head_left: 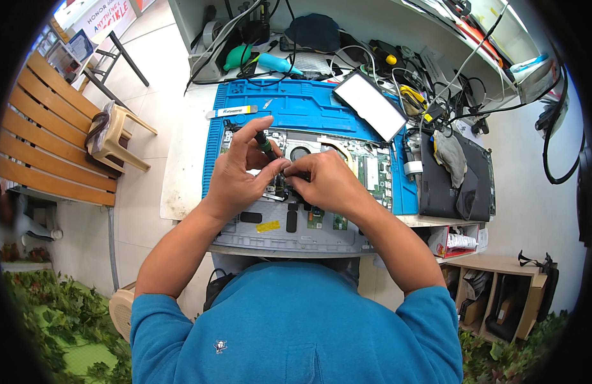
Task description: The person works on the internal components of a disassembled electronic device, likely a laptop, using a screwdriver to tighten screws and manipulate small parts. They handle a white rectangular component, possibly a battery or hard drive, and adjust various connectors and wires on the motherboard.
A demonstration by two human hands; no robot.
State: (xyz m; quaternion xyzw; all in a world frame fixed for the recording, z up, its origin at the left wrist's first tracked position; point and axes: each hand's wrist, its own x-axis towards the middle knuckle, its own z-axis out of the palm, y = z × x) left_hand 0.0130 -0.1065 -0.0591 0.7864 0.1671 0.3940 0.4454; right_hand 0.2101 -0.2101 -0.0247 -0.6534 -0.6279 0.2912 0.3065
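An opened laptop with exposed boards (379, 179) lies on a blue silicone mat (280, 102). My left hand (245, 173) is over its left-middle, closed around a green-and-black screwdriver (265, 144), with the thumb reaching toward the middle. My right hand (318, 179) meets it there, thumb and finger pinched on something too small and hidden to make out. Below both hands show the grey lower casing (289, 237) and a yellow tape piece (268, 226). A small blue-and-white pry tool (232, 111) lies on the mat behind my left hand.
A white-screened panel (368, 102) lies at the mat's back right. A dark laptop part (456, 198) with a cloth (448, 157) sits to the right. Cables, tools and a green air blower (237, 57) crowd the back shelf. A wooden bench (53, 141) and plastic stool (117, 144) stand left.
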